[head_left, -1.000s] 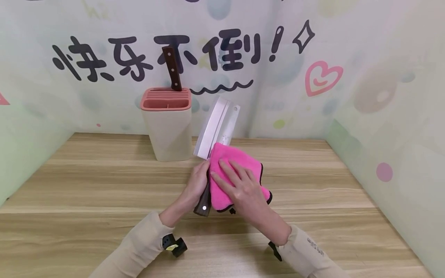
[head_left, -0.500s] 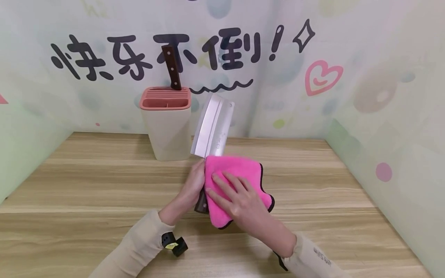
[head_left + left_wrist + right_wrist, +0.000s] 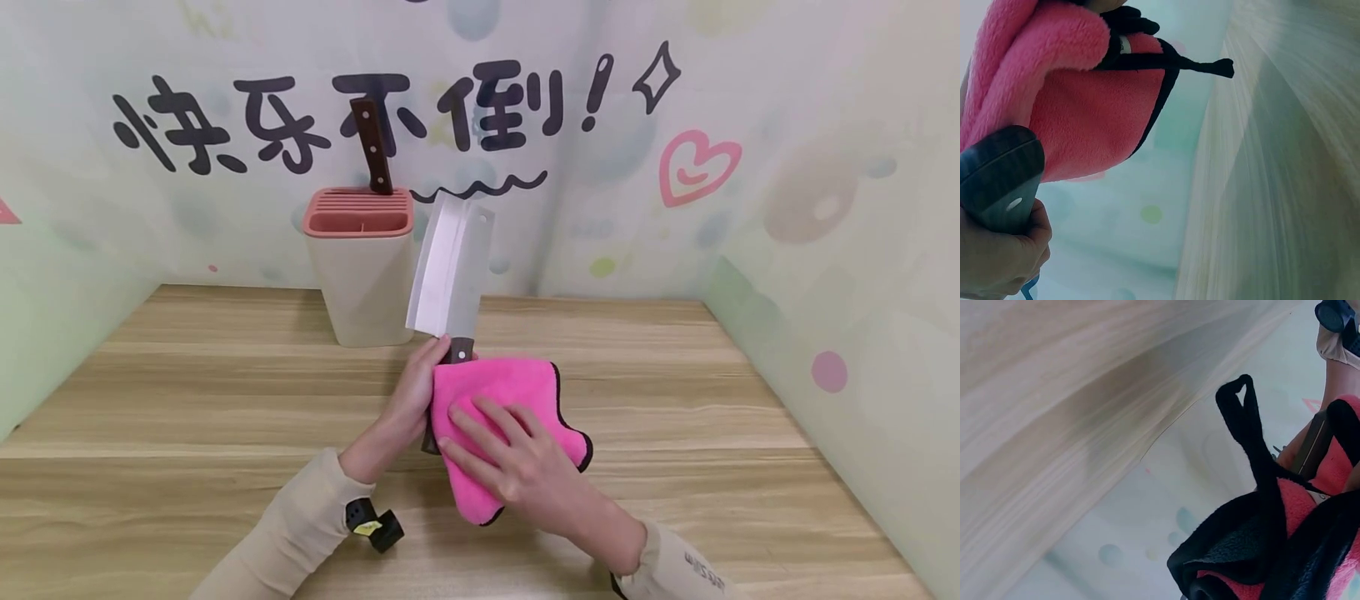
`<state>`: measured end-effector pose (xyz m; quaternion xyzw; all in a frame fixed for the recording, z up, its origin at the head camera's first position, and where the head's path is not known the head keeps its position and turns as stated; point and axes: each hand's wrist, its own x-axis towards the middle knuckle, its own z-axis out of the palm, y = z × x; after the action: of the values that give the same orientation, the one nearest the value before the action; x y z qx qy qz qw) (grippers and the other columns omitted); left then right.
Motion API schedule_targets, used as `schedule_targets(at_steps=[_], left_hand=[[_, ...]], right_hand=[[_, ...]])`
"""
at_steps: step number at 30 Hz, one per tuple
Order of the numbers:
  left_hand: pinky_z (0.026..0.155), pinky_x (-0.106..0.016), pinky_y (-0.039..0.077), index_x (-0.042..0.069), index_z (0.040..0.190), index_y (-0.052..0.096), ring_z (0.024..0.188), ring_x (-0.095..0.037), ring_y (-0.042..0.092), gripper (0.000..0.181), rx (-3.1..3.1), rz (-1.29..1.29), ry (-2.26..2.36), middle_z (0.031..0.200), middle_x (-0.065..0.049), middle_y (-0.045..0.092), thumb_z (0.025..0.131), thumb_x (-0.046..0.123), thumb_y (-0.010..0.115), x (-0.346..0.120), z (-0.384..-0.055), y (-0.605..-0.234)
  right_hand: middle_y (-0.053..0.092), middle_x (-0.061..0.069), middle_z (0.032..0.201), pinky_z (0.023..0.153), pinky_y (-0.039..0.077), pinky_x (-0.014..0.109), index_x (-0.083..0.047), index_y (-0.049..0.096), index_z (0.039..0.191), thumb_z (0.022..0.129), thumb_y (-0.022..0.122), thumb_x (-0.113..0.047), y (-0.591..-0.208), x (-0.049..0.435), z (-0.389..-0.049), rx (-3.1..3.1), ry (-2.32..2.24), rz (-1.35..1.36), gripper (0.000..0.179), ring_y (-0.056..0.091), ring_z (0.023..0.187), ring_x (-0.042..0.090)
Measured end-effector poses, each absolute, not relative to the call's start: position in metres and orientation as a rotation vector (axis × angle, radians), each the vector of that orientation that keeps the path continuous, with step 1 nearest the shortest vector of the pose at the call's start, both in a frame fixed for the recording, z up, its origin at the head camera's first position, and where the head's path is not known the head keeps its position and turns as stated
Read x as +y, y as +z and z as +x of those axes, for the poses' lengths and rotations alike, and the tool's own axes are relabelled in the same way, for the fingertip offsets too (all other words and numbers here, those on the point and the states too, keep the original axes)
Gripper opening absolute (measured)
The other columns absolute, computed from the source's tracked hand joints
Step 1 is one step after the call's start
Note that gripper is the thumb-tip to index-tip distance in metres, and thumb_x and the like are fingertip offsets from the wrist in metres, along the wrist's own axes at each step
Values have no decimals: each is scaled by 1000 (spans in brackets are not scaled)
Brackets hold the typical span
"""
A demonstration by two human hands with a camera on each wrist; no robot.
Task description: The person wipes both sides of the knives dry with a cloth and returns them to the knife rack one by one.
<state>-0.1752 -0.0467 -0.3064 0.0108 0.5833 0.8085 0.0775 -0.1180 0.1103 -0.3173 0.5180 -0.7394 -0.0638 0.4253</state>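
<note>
A cleaver [image 3: 467, 271] points up and away in the head view, its broad steel blade tilted slightly right. My left hand [image 3: 411, 387] grips its dark riveted handle [image 3: 462, 351] from the left side. Over most of that handle lies a pink plush cloth [image 3: 491, 379] with black edging. My right hand [image 3: 528, 471] holds the cloth against the handle, fingers spread across its top; the thumb is hidden. In the left wrist view the handle's butt [image 3: 1004, 178] sticks out beneath the cloth [image 3: 1097, 119]. A black loop [image 3: 1247, 419] hangs off the cloth in the right wrist view.
Behind the cleaver and to its left stands a cream knife block [image 3: 363, 292] with a pink slotted top. One brown-handled knife [image 3: 372, 146] is in it. The wooden table [image 3: 187, 400] meets printed wall sheets at the back and sides.
The cloth and right hand have slid down from the base of the blade along the handle, baring the blade and the handle's upper end. The cleaver has swung slightly left and more upright.
</note>
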Motion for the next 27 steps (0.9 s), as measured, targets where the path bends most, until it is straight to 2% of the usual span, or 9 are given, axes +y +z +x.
schedule_targets(at_steps=[6,11,18,22,27], left_hand=[[62,-18,48,-4,111,43,71,-7,55,35,1678,66,2433,84,0,55,98,24,26,-48,-174,-304],[63,-18,47,-4,112,41,71,-7,55,36,1618,38,2451,84,1,54,99,24,24,-47,-172,-301],[65,-19,48,-6,118,39,75,-10,56,37,1629,61,2461,88,-2,54,98,20,21,-49,-170,-302],[65,-20,49,-8,116,39,75,-10,56,37,1672,83,2459,89,-4,54,97,19,21,-50,-170,-305],[59,-19,48,-7,109,48,68,-9,56,40,1768,55,2420,85,-2,58,96,22,24,-49,-170,-308]], right_hand=[[58,9,115,75,49,37,-17,64,110,93,33,-4,-317,112,-113,-1772,-221,1353,38,55,104,30],[58,8,116,76,48,36,-18,62,112,92,34,-5,-317,113,-111,-1749,-252,1362,37,55,104,28],[58,4,116,70,48,35,-18,62,113,91,33,-3,-314,111,-112,-1796,-235,1348,38,55,101,26],[58,3,116,70,48,35,-18,61,113,92,31,-3,-312,110,-113,-1832,-249,1334,40,55,98,26],[57,2,117,69,47,34,-20,61,113,93,26,-3,-308,109,-115,-1883,-269,1289,45,55,96,25]])
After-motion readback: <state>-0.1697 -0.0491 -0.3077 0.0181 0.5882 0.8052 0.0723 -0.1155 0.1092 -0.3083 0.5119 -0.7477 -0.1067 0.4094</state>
